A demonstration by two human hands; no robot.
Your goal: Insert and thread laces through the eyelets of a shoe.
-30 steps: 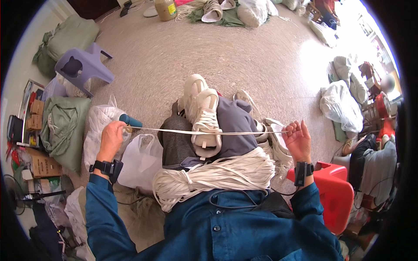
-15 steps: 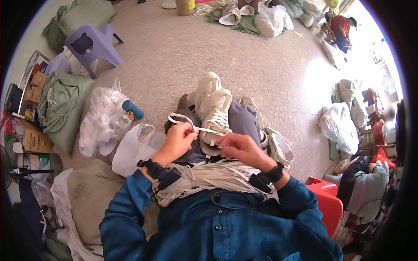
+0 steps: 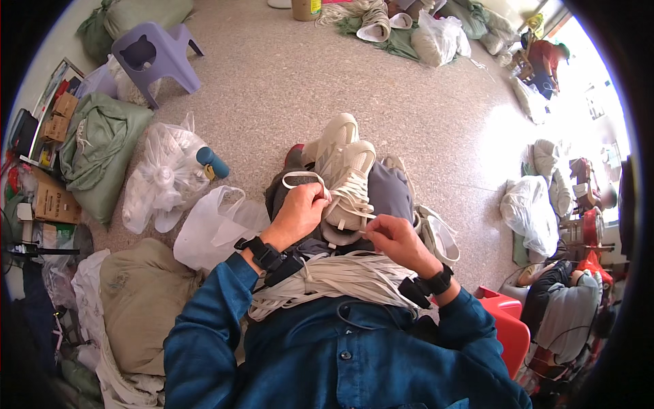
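Both hands had closed in since one second earlier, when they stretched the lace straight across the shoe; by now the left hand (image 3: 298, 215) sat at the shoe's eight o'clock and the right hand (image 3: 402, 244) at its five. The pale shoe (image 3: 355, 163) lay on the lap, toe toward twelve, beside the grey trouser leg (image 3: 390, 187), with a bundle of laces (image 3: 340, 276) at six. The left fingers were pinched on the white lace (image 3: 303, 174), whose loop stood out toward eleven; the right fingers were drawn in near the shoe's heel end, but whether they gripped lace could not be told. A loose left pinch seemed likeliest to let the loop slip or twist, and an uneven pull could have tipped the shoe, which appeared to have only the lap under it. Bundle strands near both wrists might also have snagged. Both elbows were bent, the left hand angled toward one o'clock, back up, the right toward ten.
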